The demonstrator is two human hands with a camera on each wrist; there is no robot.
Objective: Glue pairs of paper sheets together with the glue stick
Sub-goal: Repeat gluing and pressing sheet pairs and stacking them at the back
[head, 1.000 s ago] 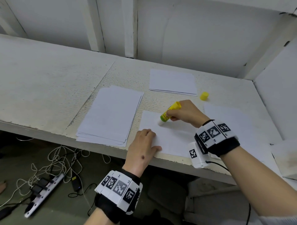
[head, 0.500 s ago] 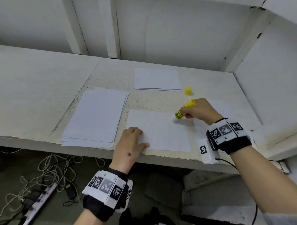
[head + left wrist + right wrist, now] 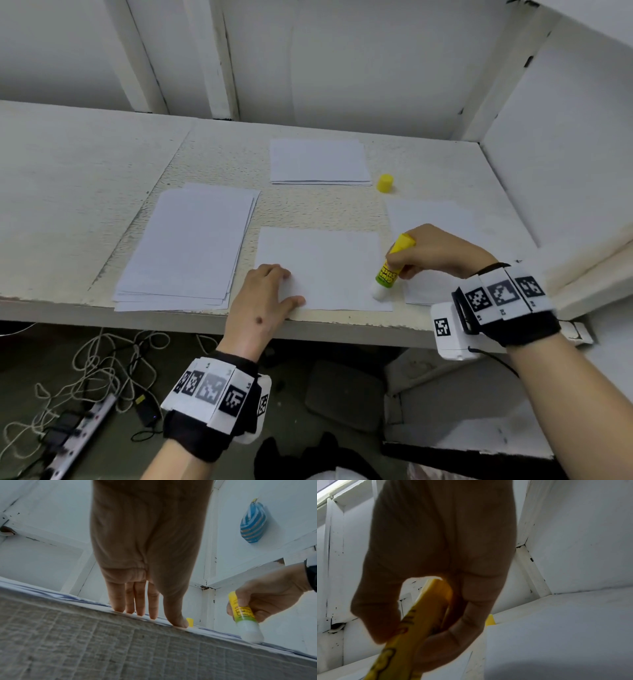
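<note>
- Left hand (image 3: 263,301): lying flat with straight fingers (image 3: 137,601), pressing down the 7 o'clock corner of the centre sheet (image 3: 322,267) at the shelf's front edge.
- Right hand (image 3: 435,253): curling thumb and fingers round the glue stick (image 3: 390,270), holding it tilted, white tip touching the sheet's 4 o'clock corner.
- Glue stick: yellow-green printed tube, rounded translucent white tip (image 3: 250,631).
- Centre sheet: plain white rectangle, near edge running along the shelf lip.
- Tall paper stack (image 3: 191,246): sitting at 9 o'clock of the sheet, edges slightly fanned, a narrow bare strip between them.
- Smaller stack (image 3: 318,161): lying at 12 o'clock, well apart.
- Yellow cap (image 3: 385,183): standing upright, cylindrical, just beside that stack's right corner.
- Loose sheet (image 3: 431,219): lying at 3 o'clock, partly under the right hand.
- Shelf (image 3: 85,192): white, rough and pitted, walls closing in behind and to the right.
</note>
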